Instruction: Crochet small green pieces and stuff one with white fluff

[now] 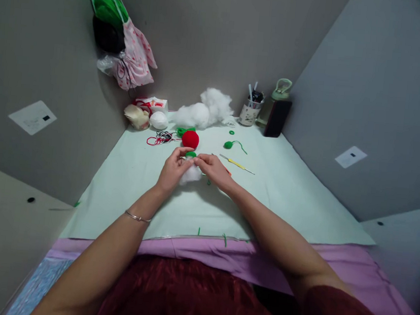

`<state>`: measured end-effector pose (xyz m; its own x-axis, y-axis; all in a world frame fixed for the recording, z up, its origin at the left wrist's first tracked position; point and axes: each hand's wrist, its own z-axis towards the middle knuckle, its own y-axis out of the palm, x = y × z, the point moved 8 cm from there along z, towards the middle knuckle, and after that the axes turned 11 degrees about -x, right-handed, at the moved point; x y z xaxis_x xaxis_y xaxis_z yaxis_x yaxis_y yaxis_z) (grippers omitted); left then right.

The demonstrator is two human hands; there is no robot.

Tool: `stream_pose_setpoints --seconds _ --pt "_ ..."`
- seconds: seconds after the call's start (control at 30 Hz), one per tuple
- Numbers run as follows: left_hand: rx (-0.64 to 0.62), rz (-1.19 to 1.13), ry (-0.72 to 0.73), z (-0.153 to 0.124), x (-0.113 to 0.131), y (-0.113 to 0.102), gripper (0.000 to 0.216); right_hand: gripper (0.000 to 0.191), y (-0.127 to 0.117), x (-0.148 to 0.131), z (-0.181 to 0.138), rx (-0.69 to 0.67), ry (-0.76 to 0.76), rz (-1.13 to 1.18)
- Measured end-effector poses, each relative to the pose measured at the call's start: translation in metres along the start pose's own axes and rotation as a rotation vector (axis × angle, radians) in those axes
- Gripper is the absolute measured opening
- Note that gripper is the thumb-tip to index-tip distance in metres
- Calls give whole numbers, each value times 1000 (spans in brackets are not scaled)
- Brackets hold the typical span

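Note:
My left hand (172, 170) is closed around a small green crocheted piece (191, 154), which shows between the fingers. My right hand (213, 169) meets it from the other side, its fingertips pinched together at a tuft of white stuffing (192, 173) under the green piece. The fingers partly hide both. Just beyond the hands sits a ball of red yarn (190, 139). An orange-handled tool (228, 171) is mostly covered by my right hand, and a yellow-handled crochet hook (236, 164) lies to its right.
A green crocheted ball (228, 145) with a yarn tail and a small green ring (231, 132) lie behind the hook. Along the back stand a heap of white stuffing (215, 106), a pen cup (250, 113), a bottle (268, 111) and a dark phone (278, 118). Tangled yarn (162, 138) lies left.

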<state>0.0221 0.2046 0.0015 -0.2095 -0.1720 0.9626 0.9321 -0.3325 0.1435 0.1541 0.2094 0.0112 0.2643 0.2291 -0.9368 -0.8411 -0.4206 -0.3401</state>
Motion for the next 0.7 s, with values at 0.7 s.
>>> stream_pose_setpoints --seconds 0.7 --pt "-93 -234 -72 4 -6 11 53 45 15 19 6 -105 73 502"
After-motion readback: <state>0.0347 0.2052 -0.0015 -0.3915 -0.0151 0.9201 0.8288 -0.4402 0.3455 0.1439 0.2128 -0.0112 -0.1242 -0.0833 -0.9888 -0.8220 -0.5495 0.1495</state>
